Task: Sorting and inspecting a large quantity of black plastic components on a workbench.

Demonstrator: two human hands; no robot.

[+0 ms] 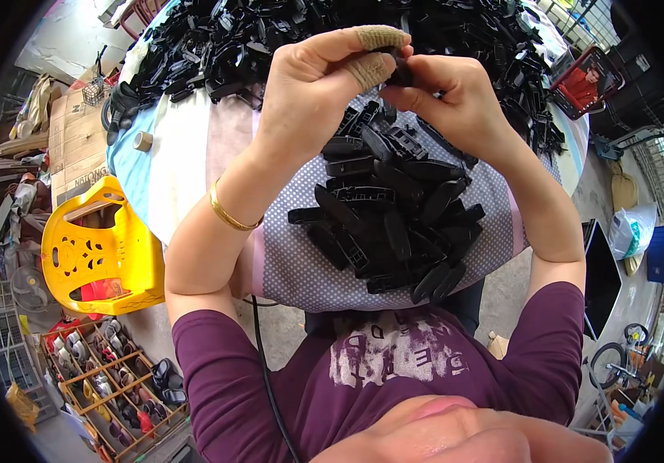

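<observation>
My left hand (306,91) and my right hand (463,99) meet above the far part of the table, both with fingers pinched on a small black plastic part (401,74). Fingers cover most of that part, so its full shape is hidden. Tan wraps cover the thumb and index finger of my left hand, and a gold bangle (228,210) circles that forearm. Below my hands, close to me, lies a loose heap of long black plastic parts (398,231) on a dotted cloth (282,258). Some are smooth and rounded, others show slotted sides.
A much larger pile of black parts (216,46) spreads across the table's far side. To the left are a tan tape roll (143,140), a yellow plastic chair (100,247) and a shoe rack (108,386). A red-edged screen (585,83) stands at the right.
</observation>
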